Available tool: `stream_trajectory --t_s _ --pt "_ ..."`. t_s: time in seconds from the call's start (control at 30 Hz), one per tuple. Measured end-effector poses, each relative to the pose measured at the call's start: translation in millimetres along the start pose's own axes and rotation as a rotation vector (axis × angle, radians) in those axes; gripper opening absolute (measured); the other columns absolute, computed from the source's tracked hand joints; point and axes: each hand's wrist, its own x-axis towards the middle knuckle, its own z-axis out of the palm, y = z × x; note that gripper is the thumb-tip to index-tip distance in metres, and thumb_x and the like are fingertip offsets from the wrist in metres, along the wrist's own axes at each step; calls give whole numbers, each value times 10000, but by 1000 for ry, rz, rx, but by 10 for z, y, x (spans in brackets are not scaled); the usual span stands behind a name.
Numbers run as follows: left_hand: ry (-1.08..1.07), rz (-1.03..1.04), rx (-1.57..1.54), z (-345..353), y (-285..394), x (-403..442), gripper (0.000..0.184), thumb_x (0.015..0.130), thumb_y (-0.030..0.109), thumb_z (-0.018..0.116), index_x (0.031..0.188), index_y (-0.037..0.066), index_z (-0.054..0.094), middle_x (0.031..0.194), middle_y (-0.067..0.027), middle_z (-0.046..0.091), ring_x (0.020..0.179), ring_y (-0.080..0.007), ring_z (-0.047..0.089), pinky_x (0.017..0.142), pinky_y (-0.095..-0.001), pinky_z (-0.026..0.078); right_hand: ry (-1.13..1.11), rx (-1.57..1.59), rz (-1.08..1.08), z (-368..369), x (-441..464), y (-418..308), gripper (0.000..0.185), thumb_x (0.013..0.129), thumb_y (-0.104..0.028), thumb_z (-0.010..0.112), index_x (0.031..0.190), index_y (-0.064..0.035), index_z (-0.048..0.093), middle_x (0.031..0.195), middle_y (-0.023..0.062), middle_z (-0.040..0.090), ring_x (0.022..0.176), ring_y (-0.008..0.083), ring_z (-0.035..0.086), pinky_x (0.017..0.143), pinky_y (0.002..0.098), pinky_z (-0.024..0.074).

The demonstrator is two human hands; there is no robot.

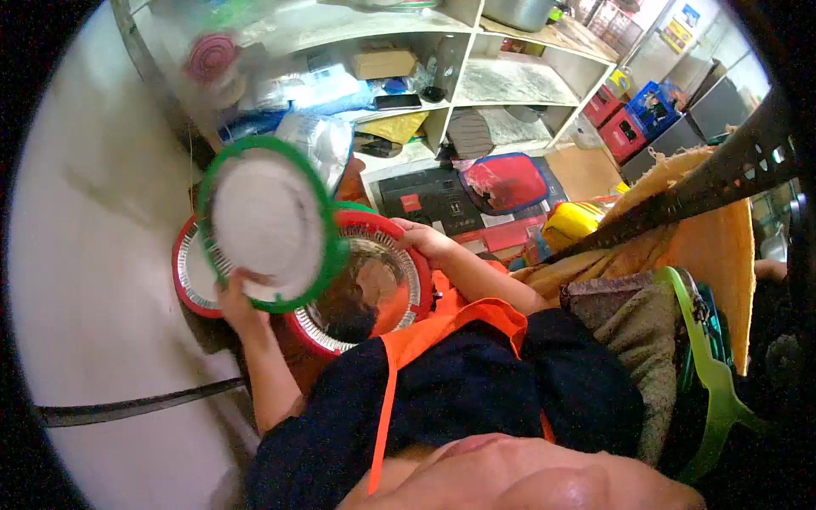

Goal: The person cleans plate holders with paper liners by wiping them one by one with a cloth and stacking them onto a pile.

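Note:
My left hand grips the lower edge of a round plate-like piece with a green rim. Its centre is whitish with a pleated silvery ring, and it is tilted up and slightly blurred. My right hand is closed on the upper right edge of a round red-rimmed piece with a shiny, reflective centre and silvery pleats. The green-rimmed piece covers part of it. Another red-rimmed round piece shows behind on the left, and a sliver of green rim shows behind the held red one.
White shelves ahead hold plastic bags, a cardboard box and a phone. A red and blue pad lies on a dark box below. On the right are a dark metal bar, orange cloth and a green hanger.

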Motion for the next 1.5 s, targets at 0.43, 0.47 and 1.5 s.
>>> stream_trajectory --t_s 0.43,0.47,1.5 --pt "833 810 1496 -1010 21 423 416 830 157 557 1224 64 461 1175 -207 486 1146 -362 404 956 -447 325 220 218 -201 -92 -30 -317 452 732 -53 467 1181 -8 457 1118 144 552 1008 273 552 907 394 441" --pt "821 816 1483 -885 18 359 416 830 157 557 1224 64 461 1175 -207 486 1146 -362 404 956 -447 325 228 278 -227 -37 -46 -370 393 750 -64 472 1140 -13 475 1070 141 567 973 270 567 882 391 458" --pt "-735 -740 -254 175 -562 -758 508 733 253 496 1177 24 406 1098 -120 501 916 -267 563 775 -408 468 160 -1686 -1000 641 438 317 601 784 -452 507 1303 -167 408 1423 142 262 1293 382 214 995 541 173"
